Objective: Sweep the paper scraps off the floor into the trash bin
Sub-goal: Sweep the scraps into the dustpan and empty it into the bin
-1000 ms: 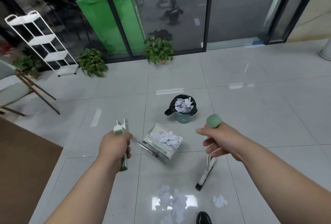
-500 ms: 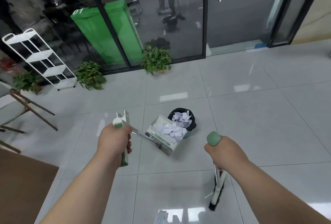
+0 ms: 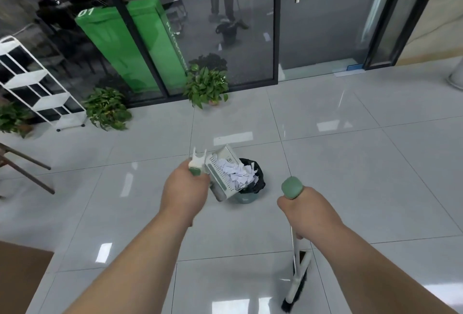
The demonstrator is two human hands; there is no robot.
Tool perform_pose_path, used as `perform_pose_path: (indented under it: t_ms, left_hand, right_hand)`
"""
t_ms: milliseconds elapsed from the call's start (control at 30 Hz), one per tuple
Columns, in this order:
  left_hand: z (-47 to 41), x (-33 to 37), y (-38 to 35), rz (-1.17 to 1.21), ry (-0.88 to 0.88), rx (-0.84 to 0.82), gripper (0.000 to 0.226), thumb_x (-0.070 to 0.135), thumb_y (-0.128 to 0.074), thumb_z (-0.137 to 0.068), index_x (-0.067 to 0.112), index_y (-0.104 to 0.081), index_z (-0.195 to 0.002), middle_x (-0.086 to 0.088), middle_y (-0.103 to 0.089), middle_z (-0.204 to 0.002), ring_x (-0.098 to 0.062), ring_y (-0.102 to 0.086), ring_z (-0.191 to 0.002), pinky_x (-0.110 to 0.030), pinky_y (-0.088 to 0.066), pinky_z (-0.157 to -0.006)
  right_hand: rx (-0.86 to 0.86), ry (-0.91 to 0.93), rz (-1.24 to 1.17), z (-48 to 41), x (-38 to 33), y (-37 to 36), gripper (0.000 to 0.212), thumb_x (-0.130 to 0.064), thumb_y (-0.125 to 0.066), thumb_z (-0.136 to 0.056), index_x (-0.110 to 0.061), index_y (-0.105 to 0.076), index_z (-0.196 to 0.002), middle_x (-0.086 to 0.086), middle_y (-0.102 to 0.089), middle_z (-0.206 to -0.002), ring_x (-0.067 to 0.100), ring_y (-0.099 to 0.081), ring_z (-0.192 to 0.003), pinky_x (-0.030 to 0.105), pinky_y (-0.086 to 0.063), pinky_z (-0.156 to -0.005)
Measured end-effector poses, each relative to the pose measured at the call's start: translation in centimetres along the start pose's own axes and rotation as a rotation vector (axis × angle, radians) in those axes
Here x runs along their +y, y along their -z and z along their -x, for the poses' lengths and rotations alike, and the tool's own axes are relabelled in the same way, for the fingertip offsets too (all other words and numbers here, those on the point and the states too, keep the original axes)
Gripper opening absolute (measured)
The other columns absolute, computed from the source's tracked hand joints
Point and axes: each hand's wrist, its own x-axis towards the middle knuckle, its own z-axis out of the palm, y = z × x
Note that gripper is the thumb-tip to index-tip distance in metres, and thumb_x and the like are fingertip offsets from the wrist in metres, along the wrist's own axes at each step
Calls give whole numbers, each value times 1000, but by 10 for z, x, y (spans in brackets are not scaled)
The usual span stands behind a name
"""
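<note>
Paper scraps (image 3: pixel 236 172) in dustpan (image 3: pixel 220 184) beside left grip (image 3: pixel 184 189)

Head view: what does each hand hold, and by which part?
Left hand grips the dustpan by its handle; right hand grips the broom near its green top.

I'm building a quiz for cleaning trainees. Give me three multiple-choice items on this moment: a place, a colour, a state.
1. Where is the white slatted plastic dustpan? A) on the floor B) held tilted over the small black-lined trash bin C) on a shelf
2. Colour of the rounded cap on the broom handle? A) green B) red C) black
3. The right hand is: A) open B) gripping the broom handle C) pinching a scrap
Answers: B, its mouth overlaps the bin's rim; A, the cap is green; B, it wraps the handle.
</note>
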Motion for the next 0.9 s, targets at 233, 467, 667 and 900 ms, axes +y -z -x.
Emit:
perform_pose_path:
  t_ms: [233, 467, 667, 900]
  left_hand:
    - [1, -9, -34, -296, -186, -74, 57, 14, -47, -92, 34, -48, -145, 4, -66, -84, -22, -61, -75, -32, -48, -61]
    - [21, -41, -54, -543, -320, -157, 65, 25, -45, -99, 41, -23, -158, 3, -63, -96, -24, -61, -88, -32, -51, -73]
    - [39, -61, -63, -699, -382, -235, 68, 26, -43, -101, 40, -13, -161, 4, -50, -88, -23, -51, -77, -30, -41, -66]
    - [50, -86, -77, -875, -484, -328, 71, 18, -42, -100, 33, -8, -161, 0, -62, -108, -27, -64, -90, -32, -39, -66]
  right_hand:
    - [28, 64, -38, -42, -23, -2, 25, -29, -52, -86, -20, -47, -63, -2, -49, -48, 28, -64, -43, 25, -42, -52]
    - [121, 27, -60, -70, -26, 23, 16, -28, -51, -84, -16, -51, -74, 8, -56, -60, 29, -63, -42, 29, -41, -53]
    - [161, 65, -40, -78, -26, 14, 15, -28, -50, -83, -14, -51, -77, 11, -60, -61, 27, -60, -38, 29, -42, -54]
    - [191, 69, -34, -75, -23, 14, 16, -28, -51, -85, -13, -52, -80, 10, -59, -67, 28, -64, -42, 29, -42, -54]
